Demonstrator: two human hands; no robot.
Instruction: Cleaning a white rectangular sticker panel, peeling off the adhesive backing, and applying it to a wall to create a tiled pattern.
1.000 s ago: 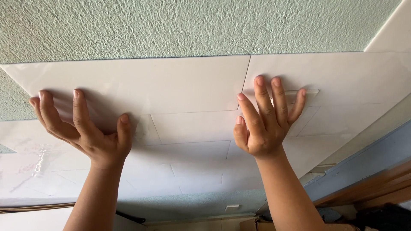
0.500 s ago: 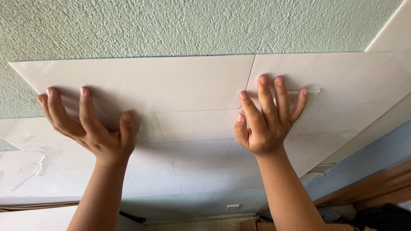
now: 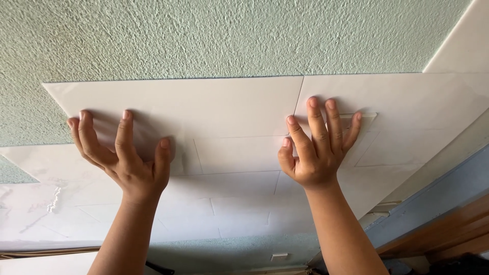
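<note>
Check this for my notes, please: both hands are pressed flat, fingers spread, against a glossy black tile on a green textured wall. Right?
Not quite. The head view shows the left hand and right hand flat, fingers spread, on a glossy white tile, not a black one. The green textured wall is correct.

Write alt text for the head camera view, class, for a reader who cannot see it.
Two bare hands press flat against a glossy white tile on a wall, the left hand near its left end and the right hand by the seam with the next tile. Rough pale green plaster shows above, with more white tiles below.
</note>
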